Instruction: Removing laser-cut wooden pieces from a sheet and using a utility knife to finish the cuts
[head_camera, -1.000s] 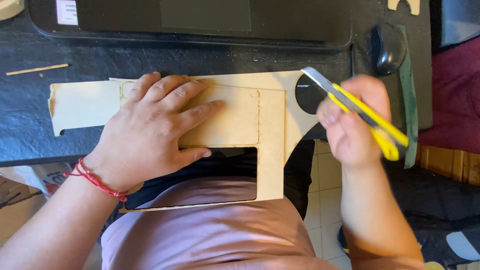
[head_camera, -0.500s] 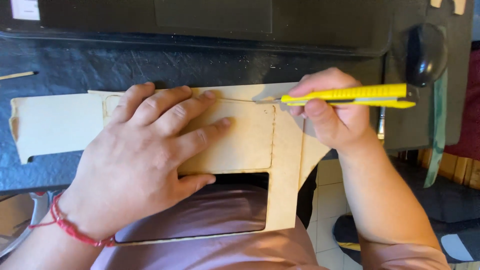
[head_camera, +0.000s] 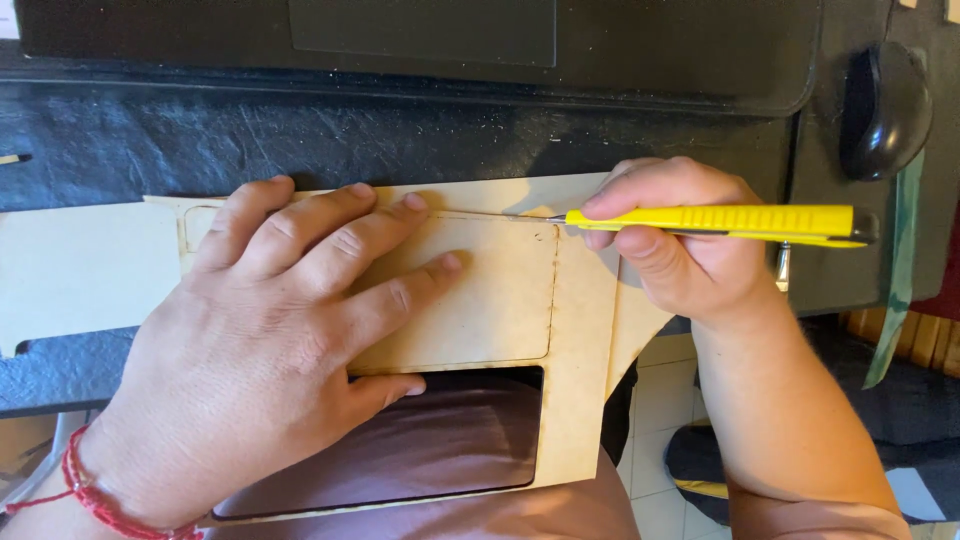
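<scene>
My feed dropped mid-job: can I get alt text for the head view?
The right hand holds a yellow utility knife with its blade tip on a cut line in a thin wooden sheet. The left hand presses flat on the sheet's rectangular panel, over a black table.

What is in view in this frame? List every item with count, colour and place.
thin wooden sheet: one, pale tan, with scored outlines and a rectangular cut-out, lying over the desk edge and the lap
utility knife: one, yellow, blade tip on the sheet's upper scored line
desk mat: one, black, under the sheet
laptop: one, dark, along the top edge
computer mouse: one, black, upper right
bracelet: one, red string, on the left wrist
left hand: pressed flat on the sheet, fingers spread
right hand: closed around the knife
</scene>
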